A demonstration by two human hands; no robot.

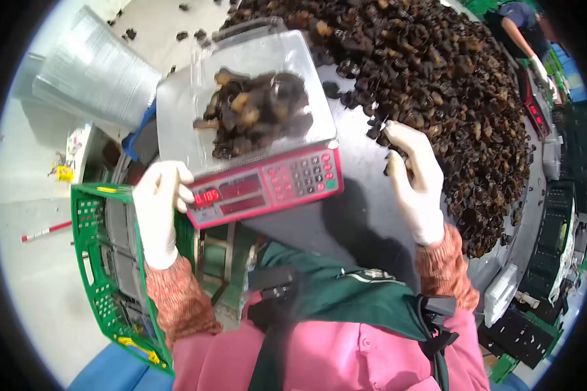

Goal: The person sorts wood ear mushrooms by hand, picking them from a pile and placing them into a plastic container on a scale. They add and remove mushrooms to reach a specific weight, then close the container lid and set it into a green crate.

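Observation:
A clear plastic tray [199,85] lies on the metal platform of a red digital scale [267,186], holding a pile of dark brown mushroom-like pieces [251,114]. Red digits glow on its display. At the scale's front left corner is my left hand [160,195] in a white glove, its fingers bent but parted, with nothing visible in them. My gloved right hand [417,176] reaches to the near edge of a large heap [437,98] of the same pieces. Its thumb and forefinger are apart. Small dark pieces lie by those fingertips.
Stacked clear trays [98,72] stand at the far left. A green crate [120,260] with plastic packs is below them. At the upper right a co-worker's gloved hand [541,72] is near another red scale [535,114]. Black crates [554,228] line the right side.

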